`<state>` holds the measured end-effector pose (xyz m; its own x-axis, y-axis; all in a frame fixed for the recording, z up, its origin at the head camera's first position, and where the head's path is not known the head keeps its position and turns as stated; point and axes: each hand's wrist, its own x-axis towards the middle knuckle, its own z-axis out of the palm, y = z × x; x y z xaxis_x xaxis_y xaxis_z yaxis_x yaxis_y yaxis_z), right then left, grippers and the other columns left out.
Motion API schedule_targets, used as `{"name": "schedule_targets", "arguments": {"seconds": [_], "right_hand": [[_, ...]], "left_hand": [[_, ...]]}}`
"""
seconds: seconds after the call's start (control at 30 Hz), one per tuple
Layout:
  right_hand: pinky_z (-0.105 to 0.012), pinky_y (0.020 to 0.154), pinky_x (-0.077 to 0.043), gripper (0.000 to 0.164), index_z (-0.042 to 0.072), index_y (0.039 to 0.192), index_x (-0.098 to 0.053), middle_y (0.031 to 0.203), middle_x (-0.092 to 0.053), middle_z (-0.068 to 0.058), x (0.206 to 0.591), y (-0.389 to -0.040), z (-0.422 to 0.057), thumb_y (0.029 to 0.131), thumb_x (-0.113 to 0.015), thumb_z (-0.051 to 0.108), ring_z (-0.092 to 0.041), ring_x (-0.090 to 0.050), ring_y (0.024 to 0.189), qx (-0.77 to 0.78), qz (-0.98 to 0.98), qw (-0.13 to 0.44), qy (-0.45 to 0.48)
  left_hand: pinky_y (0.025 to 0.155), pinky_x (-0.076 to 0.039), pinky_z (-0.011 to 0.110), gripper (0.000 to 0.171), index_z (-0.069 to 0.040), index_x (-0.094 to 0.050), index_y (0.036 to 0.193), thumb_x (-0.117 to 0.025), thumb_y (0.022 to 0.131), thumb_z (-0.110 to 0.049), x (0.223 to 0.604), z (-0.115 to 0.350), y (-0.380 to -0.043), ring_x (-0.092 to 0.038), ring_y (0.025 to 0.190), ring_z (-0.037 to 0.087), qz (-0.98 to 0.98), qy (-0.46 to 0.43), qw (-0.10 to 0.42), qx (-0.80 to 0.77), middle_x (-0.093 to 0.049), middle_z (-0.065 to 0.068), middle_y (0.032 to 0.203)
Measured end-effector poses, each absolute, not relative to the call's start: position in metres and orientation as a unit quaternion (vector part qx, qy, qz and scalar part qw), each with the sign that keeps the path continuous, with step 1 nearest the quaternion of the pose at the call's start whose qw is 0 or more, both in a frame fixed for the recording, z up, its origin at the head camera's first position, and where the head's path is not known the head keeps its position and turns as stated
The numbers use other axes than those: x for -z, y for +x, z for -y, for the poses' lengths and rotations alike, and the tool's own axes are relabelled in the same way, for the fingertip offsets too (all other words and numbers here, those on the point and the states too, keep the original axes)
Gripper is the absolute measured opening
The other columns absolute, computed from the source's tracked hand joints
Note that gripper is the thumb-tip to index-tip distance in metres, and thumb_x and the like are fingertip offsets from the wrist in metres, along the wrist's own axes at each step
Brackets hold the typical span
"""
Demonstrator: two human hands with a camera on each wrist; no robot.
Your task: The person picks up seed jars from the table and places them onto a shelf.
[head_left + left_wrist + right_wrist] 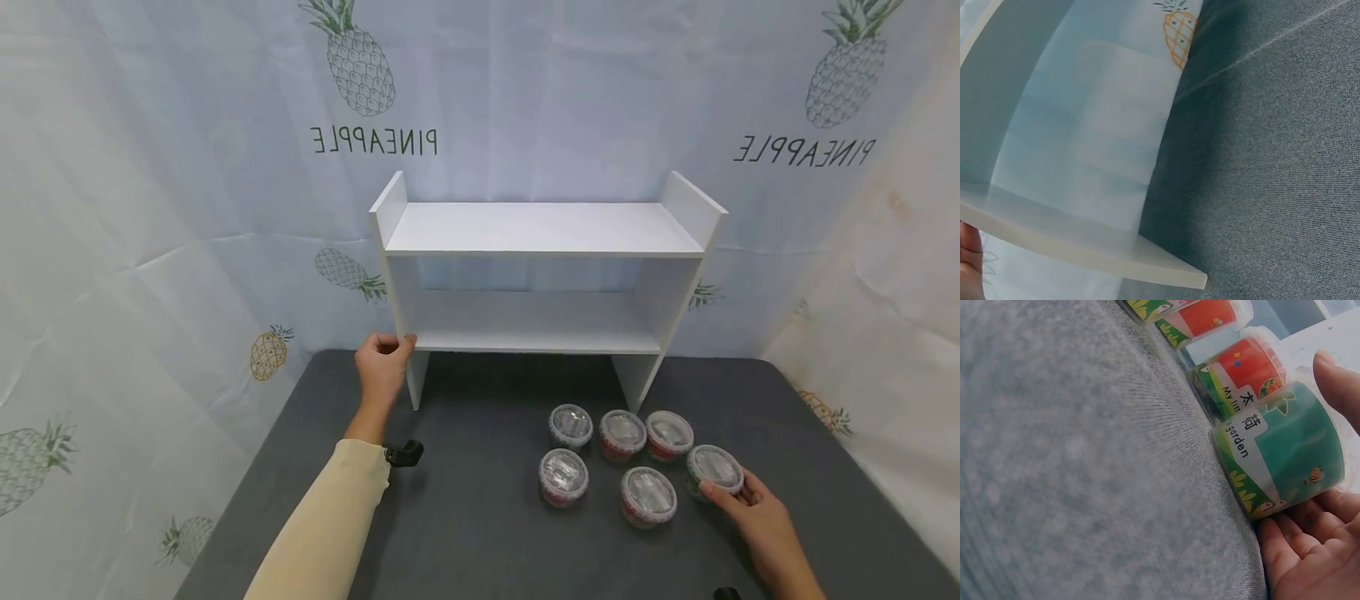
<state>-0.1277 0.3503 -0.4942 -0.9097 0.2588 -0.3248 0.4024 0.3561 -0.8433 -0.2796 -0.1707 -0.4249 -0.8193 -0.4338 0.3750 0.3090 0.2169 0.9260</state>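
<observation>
My left hand (382,371) pinches the front edge of the left side panel of a white two-tier shelf (525,229), at about the height of the lower board. In the left wrist view only a bit of that hand (969,262) shows, against the panel (1054,240). At the right, my right hand (765,525) grips a small round lidded plastic tub (715,468), thumb on one side and fingers on the other. The right wrist view shows this tub's green printed label (1291,450); it stands upright, its base at the table surface.
Several similar lidded tubs stand on the dark grey table (480,533) left of the held one, among them a front tub (648,497) and a left tub (563,477). Some have red labels (1244,365). A pineapple-print curtain (525,100) hangs behind the shelf.
</observation>
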Motion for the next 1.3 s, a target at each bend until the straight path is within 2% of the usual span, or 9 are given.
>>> {"name": "schedule_targets", "arguments": {"seconds": [0.17,0.23,0.37,0.47,0.57,0.77,0.93,1.07,1.3], "right_hand": [[-0.052,0.115,-0.025,0.108,0.005,0.157,0.005,0.162,-0.007,-0.024,0.495,-0.13,-0.347,0.09,-0.064,0.055,-0.04,-0.015,0.148,0.54,-0.814,0.06,0.205],[-0.048,0.112,-0.033,0.107,0.004,0.157,0.003,0.161,-0.01,-0.026,0.494,-0.131,-0.346,0.09,-0.063,0.056,-0.041,-0.018,0.147,0.537,-0.815,0.053,0.211],[-0.017,0.085,-0.045,0.102,0.002,0.157,-0.009,0.158,-0.025,-0.027,0.49,-0.132,-0.342,0.089,-0.065,0.054,-0.032,-0.035,0.142,0.535,-0.813,0.006,0.23],[-0.004,0.07,-0.04,0.091,0.003,0.156,-0.022,0.151,-0.039,-0.019,0.48,-0.132,-0.333,0.09,-0.068,0.046,-0.011,-0.047,0.127,0.55,-0.797,-0.058,0.243],[-0.003,0.072,-0.041,0.082,0.004,0.153,-0.03,0.137,-0.049,-0.005,0.461,-0.133,-0.321,0.091,-0.069,0.041,0.007,-0.048,0.11,0.563,-0.789,-0.106,0.223],[-0.003,0.078,-0.04,0.073,0.006,0.153,-0.031,0.12,-0.051,0.02,0.414,-0.145,-0.289,0.095,-0.065,0.034,0.017,-0.046,0.104,0.561,-0.808,-0.144,0.106],[-0.004,0.083,-0.041,0.073,0.007,0.154,-0.028,0.138,-0.05,0.001,0.378,-0.166,-0.255,0.096,-0.064,0.032,0.009,-0.048,0.115,0.594,-0.792,-0.137,0.037],[-0.011,0.094,-0.04,0.078,0.008,0.156,-0.025,0.152,-0.038,-0.015,0.357,-0.186,-0.227,0.095,-0.066,0.034,-0.009,-0.044,0.133,0.645,-0.756,-0.105,0.012],[-0.041,0.118,-0.023,0.074,0.008,0.154,-0.024,0.156,-0.029,-0.012,0.342,-0.231,-0.202,0.097,-0.062,0.034,-0.022,-0.029,0.145,0.706,-0.701,-0.1,0.006]], "left_hand": [[0.058,-0.047,0.025,0.027,-0.004,-0.062,0.082,-0.078,0.085,-0.027,0.422,0.172,-0.279,-0.057,0.067,0.013,0.72,0.047,0.301,0.623,-0.061,0.005,0.079],[0.058,-0.047,0.025,0.028,-0.004,-0.062,0.083,-0.078,0.084,-0.026,0.421,0.172,-0.279,-0.057,0.067,0.013,0.72,0.049,0.303,0.622,-0.061,0.006,0.079],[0.058,-0.047,0.025,0.028,-0.004,-0.062,0.082,-0.079,0.084,-0.027,0.421,0.173,-0.28,-0.057,0.066,0.014,0.721,0.049,0.308,0.619,-0.061,0.007,0.079],[0.057,-0.047,0.025,0.027,-0.005,-0.062,0.081,-0.079,0.084,-0.026,0.421,0.173,-0.281,-0.057,0.066,0.015,0.721,0.048,0.311,0.617,-0.061,0.007,0.078],[0.057,-0.047,0.026,0.026,-0.005,-0.062,0.081,-0.079,0.084,-0.025,0.421,0.173,-0.281,-0.058,0.067,0.017,0.721,0.049,0.312,0.617,-0.061,0.008,0.079],[0.057,-0.046,0.025,0.029,-0.005,-0.062,0.082,-0.08,0.083,-0.028,0.421,0.173,-0.282,-0.057,0.066,0.014,0.716,0.051,0.315,0.621,-0.061,0.005,0.078],[0.057,-0.045,0.026,0.028,-0.005,-0.062,0.082,-0.08,0.083,-0.027,0.423,0.169,-0.282,-0.056,0.066,0.014,0.711,0.054,0.322,0.623,-0.06,0.003,0.077],[0.057,-0.045,0.025,0.026,-0.005,-0.062,0.081,-0.08,0.083,-0.024,0.426,0.168,-0.283,-0.056,0.065,0.013,0.709,0.058,0.325,0.623,-0.06,0.004,0.076],[0.057,-0.045,0.025,0.026,-0.004,-0.062,0.08,-0.08,0.083,-0.024,0.431,0.167,-0.281,-0.056,0.065,0.013,0.708,0.062,0.329,0.621,-0.062,0.006,0.076]]}}
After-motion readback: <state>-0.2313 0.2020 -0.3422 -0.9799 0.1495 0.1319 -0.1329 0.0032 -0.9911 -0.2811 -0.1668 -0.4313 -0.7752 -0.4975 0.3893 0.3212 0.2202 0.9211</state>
